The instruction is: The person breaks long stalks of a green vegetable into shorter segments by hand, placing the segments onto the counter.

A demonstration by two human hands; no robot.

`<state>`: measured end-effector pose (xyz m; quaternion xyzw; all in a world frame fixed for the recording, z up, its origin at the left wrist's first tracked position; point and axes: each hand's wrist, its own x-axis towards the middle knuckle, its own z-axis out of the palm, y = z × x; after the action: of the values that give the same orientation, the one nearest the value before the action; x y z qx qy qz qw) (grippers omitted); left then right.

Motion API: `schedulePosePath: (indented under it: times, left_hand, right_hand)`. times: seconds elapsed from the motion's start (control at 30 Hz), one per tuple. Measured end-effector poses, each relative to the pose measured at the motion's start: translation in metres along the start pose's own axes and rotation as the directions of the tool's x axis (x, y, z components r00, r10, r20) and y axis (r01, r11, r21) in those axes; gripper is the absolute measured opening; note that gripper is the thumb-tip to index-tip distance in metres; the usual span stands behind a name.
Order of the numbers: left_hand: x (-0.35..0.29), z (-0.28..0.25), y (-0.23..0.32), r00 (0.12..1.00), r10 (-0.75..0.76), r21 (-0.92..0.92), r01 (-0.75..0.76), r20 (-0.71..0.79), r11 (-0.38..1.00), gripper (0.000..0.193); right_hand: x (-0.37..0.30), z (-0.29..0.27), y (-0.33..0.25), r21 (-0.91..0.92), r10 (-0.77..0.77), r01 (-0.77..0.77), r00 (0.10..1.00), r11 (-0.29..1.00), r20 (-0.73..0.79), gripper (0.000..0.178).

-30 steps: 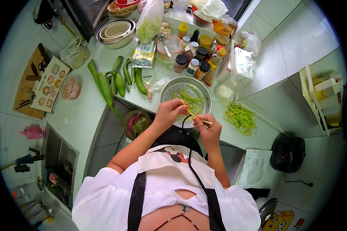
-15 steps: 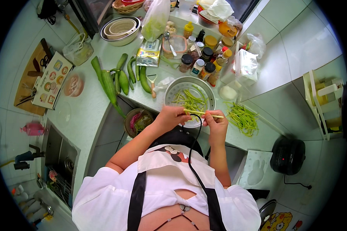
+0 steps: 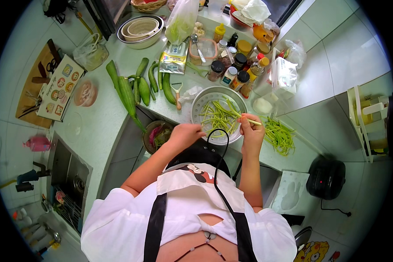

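Note:
My right hand [image 3: 252, 131] is closed on a few thin green vegetable stalks [image 3: 254, 122], held over the right rim of a round metal colander [image 3: 196, 105]. Longer cut green stalks [image 3: 216, 114] lie loose inside it. My left hand [image 3: 187, 136] has drawn off to the left, just outside the near rim, its fingers curled together; whatever they pinch is too small to make out. On the counter to the right of the colander lies a pile of green stalks [image 3: 279, 136]. Below the counter edge, left of my left hand, a bin [image 3: 150, 139] holds vegetable scraps.
Green gourds and cucumbers [image 3: 127, 94] lie left of the colander, near a peeler [image 3: 177, 98]. Spice jars and bottles [image 3: 229, 75] crowd behind it. A black cable [image 3: 225, 153] hangs before my chest. The sink [image 3: 70, 168] is at far left, a black cooker [image 3: 326, 178] at right.
Both hands were together on one stalk over the colander's near rim. They have parted: the left moved left, while the right shifted slightly right and up with the stalks.

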<state>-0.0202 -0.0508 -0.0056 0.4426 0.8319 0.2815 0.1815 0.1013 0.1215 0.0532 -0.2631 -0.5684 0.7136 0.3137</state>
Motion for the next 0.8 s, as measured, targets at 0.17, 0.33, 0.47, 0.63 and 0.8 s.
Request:
schedulePosePath:
  times: [0.17, 0.33, 0.47, 0.63, 0.8]
  left_hand:
    - [-0.032, 0.007, -0.062, 0.959, -0.249, -0.021, 0.248, -0.134, 0.969, 0.017]
    - [-0.06, 0.008, -0.107, 0.87, -0.465, 0.06, 0.48, -0.164, 0.875, 0.019]
    - [-0.071, 0.005, -0.117, 0.82, -0.524, 0.122, 0.559, -0.231, 0.82, 0.02]
    - [-0.072, 0.007, -0.128, 0.785, -0.577, 0.165, 0.614, -0.224, 0.772, 0.02]
    - [-0.067, 0.006, -0.116, 0.778, -0.584, 0.171, 0.624, -0.232, 0.762, 0.021]
  right_hand:
    - [0.019, -0.027, 0.053, -0.296, 0.047, -0.045, 0.999, 0.954, 0.0, 0.016]
    - [0.037, -0.038, 0.095, -0.347, 0.358, -0.335, 0.934, 0.876, 0.002, 0.041]
    - [0.038, -0.071, 0.124, -0.525, 0.251, -0.245, 0.966, 0.815, -0.062, 0.04]
    - [0.022, -0.116, 0.11, -0.459, 0.224, -0.277, 0.96, 0.844, -0.168, 0.026]
    - [0.021, -0.174, 0.12, -0.489, 0.157, -0.271, 0.952, 0.829, -0.262, 0.022]
